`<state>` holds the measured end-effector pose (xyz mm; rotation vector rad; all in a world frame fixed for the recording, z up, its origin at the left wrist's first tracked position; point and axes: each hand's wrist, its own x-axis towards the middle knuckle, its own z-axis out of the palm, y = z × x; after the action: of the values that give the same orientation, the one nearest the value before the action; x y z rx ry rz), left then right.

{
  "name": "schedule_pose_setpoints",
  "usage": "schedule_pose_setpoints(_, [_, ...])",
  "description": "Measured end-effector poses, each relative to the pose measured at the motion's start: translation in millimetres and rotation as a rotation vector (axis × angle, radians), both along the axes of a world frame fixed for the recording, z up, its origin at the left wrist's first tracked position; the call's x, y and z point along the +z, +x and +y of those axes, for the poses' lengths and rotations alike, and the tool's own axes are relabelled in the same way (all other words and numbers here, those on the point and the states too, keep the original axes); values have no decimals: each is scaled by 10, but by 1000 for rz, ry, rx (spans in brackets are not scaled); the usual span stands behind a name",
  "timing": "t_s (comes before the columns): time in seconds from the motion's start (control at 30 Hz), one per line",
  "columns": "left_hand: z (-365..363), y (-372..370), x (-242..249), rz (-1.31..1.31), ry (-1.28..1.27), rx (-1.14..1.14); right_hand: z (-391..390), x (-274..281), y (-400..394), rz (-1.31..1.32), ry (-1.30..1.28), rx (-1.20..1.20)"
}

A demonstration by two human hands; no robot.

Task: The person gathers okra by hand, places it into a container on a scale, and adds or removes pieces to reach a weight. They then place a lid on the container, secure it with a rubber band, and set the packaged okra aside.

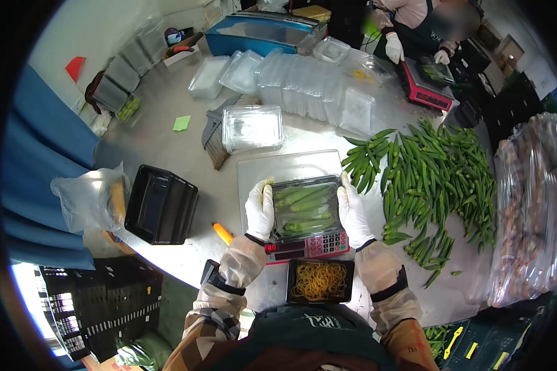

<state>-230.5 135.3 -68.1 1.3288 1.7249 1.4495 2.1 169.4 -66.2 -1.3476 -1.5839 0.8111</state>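
A lidded plastic tray of okra [304, 207] is held level between my two white-gloved hands, over the front part of a digital scale [291, 163]. My left hand [260, 210] grips the tray's left side, and my right hand [353, 211] grips its right side. Below the tray the scale's red panel [328, 245] shows, with part of its display covered. Nearest to my body is a black tray of yellow rubber bands [320, 281]. To the right spreads a large heap of loose okra [436, 179].
Clear plastic containers [306, 83] stand in rows at the back, and a clear lid [252, 128] lies behind the scale. Black trays [161, 205] are stacked at left near an orange-handled tool [223, 234]. Bagged goods [529, 210] border the right edge. Another person [414, 37] works at a red scale [428, 93].
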Motion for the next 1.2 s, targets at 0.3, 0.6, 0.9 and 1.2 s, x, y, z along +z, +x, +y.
schedule_pose_setpoints(0.3, [-2, -85, 40, 305, 42, -45, -11, 160, 41, 84, -206, 34])
schedule_pose_setpoints(0.6, [-1018, -7, 281, -739, -455, -81, -926, 83, 324, 717, -568, -230])
schedule_pose_setpoints(0.9, [-1166, -85, -179, -1217, -300, -250, -853, -10, 453, 1014, -719, -193])
schedule_pose_setpoints(1.2, [-1351, -100, 85, -1260, -283, -391, -855, 35, 550, 1228, -661, 96])
